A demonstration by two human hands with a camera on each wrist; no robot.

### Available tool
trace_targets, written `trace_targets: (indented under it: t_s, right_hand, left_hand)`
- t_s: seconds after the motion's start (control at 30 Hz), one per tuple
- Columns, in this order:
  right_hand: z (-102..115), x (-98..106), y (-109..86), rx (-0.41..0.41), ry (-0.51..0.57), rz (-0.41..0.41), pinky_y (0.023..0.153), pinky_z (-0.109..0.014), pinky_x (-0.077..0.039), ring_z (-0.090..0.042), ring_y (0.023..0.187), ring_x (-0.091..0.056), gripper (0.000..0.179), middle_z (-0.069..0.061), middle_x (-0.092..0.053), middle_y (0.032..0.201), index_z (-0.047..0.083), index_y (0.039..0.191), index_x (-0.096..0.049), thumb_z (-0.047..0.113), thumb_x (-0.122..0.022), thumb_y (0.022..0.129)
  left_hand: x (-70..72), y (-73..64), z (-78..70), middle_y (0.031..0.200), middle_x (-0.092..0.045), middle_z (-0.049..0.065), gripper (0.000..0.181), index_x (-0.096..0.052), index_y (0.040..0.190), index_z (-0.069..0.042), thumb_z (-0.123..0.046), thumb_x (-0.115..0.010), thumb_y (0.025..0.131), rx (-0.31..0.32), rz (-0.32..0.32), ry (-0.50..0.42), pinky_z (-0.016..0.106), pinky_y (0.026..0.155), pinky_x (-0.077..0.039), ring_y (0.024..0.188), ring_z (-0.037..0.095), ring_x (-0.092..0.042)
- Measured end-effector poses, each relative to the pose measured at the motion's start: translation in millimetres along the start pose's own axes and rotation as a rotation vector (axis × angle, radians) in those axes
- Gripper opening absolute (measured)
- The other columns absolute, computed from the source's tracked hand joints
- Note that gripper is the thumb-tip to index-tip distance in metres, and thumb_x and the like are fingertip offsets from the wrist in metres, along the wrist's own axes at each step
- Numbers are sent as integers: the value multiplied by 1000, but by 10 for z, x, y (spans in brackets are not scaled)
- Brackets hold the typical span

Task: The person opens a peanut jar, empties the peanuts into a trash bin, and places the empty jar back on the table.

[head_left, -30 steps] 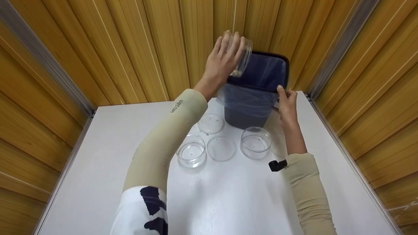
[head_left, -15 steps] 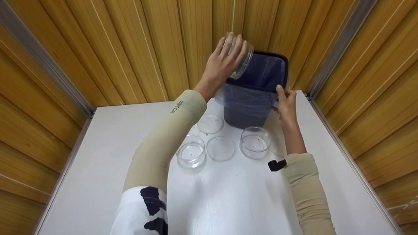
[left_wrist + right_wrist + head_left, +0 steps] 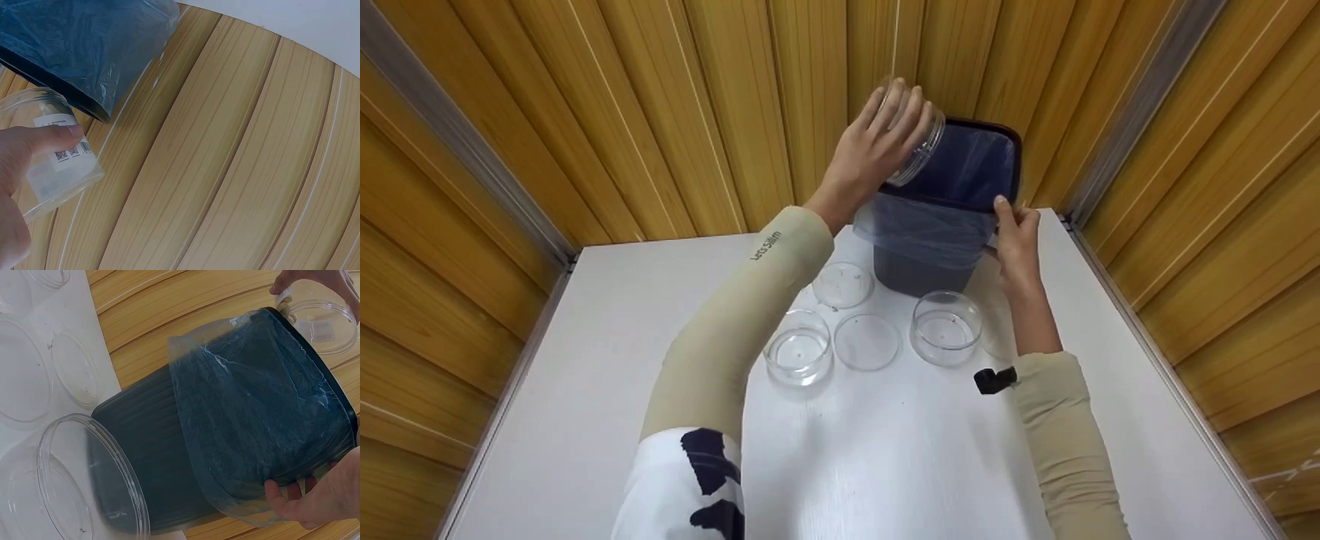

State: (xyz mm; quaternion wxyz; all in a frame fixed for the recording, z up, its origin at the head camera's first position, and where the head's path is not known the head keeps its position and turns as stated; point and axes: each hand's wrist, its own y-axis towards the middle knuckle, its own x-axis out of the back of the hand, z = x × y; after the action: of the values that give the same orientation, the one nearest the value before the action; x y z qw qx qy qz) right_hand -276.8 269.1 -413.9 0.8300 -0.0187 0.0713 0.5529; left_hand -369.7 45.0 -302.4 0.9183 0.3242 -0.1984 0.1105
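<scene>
My left hand [image 3: 877,142] grips a clear plastic jar [image 3: 933,146] tilted on its side, its mouth over the left rim of a dark bin [image 3: 922,264]. In the left wrist view my thumb lies across the jar's white printed label [image 3: 63,147]. Some beige pieces [image 3: 286,308] show inside the jar near its mouth in the right wrist view. A translucent bag [image 3: 247,405] lines the bin and folds down outside it. My right hand [image 3: 1020,244] holds the bin's right front corner, thumb on the rim and fingers below, against the bag.
Two open clear jars [image 3: 947,330] [image 3: 799,351] stand on the white table [image 3: 885,457] before the bin. Clear round lids [image 3: 868,342] [image 3: 844,285] lie between and behind them, with small crumbs [image 3: 832,307] nearby. A wood-panelled wall [image 3: 720,112] rises close behind the bin.
My left hand has shifted slightly right and down, bringing the tilted jar a little further over the bin. My right hand stays nearly still on the bin's corner.
</scene>
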Motion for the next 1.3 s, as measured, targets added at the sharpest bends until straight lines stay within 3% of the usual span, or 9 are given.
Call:
trace_targets:
  t_s: [0.27, 0.57, 0.67, 0.97, 1.3]
  right_hand:
    - [61, -39, -71, -18, -9, 7, 112, -58, -39, -19, 125, -34, 34, 0, -32, 122, 13, 118, -30, 41, -47, 106]
    - [-10, -19, -1, 5, -12, 9, 113, -58, -38, -19, 128, -33, 37, 0, -31, 124, 14, 117, -30, 44, -48, 105]
    - [19, -26, -26, 10, -5, 27, 113, -60, -36, -20, 133, -30, 35, -2, -29, 126, 13, 115, -29, 41, -47, 105]
    - [213, -89, -193, -5, -7, 35, 112, -61, -37, -20, 128, -30, 30, -1, -28, 119, 10, 109, -27, 34, -45, 107]
    - [233, -115, -214, -8, -31, 18, 111, -59, -40, -17, 116, -34, 28, -1, -29, 112, 11, 109, -29, 34, -45, 107]
  left_hand:
    - [-15, -8, 27, 158, -40, 10, 53, -35, 155, -13, 4, -19, 107, -43, 28, -19, 43, 121, -30, 146, 32, -37]
    - [-42, 15, 3, 150, -50, 9, 56, -43, 149, -12, 10, -19, 104, 101, -47, -44, 40, 118, -36, 141, 29, -45]
    - [-50, 7, 1, 150, -50, 8, 58, -44, 149, -14, 11, -18, 104, 117, -53, -16, 39, 118, -36, 140, 28, -46]
    - [-64, -33, 29, 153, -47, 9, 55, -41, 151, -14, 7, -19, 105, 43, -56, -8, 41, 119, -34, 142, 31, -44]
    - [-62, -36, 20, 158, -41, 8, 54, -36, 155, -17, 3, -18, 107, -20, -13, 6, 42, 122, -30, 146, 31, -38]
